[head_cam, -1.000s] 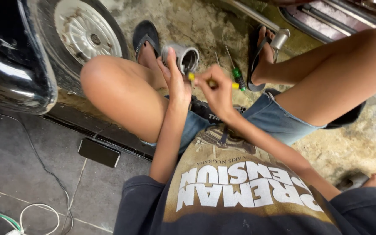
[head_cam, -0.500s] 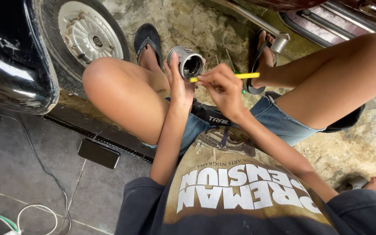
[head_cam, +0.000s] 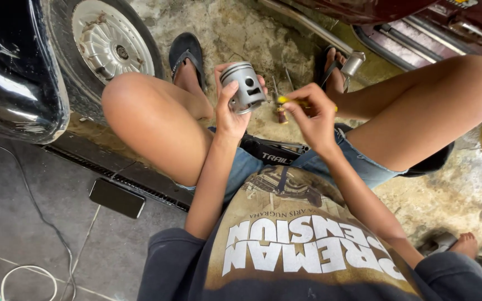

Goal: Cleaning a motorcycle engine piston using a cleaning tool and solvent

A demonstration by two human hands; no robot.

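Left hand [head_cam: 231, 114] grips a grey metal piston [head_cam: 244, 86] upright; at its 3 o'clock, right hand [head_cam: 312, 114] pinches a yellow-handled screwdriver [head_cam: 283, 101].

We wear a dark navy tee [head_cam: 308, 245] with short sleeves, the front carrying a big tan panel with bold white block lettering and a small drawing above it. Our shorts [head_cam: 358, 161] are blue denim with frayed hems. On the left foot is a black flip-flop [head_cam: 187, 53] with a grey strap; the right foot has a dark sandal [head_cam: 326, 62], its strap hard to make out. Our forearms, left hand [head_cam: 231, 114], right hand [head_cam: 312, 114] and legs are bare; no watch, rings or gloves visible.
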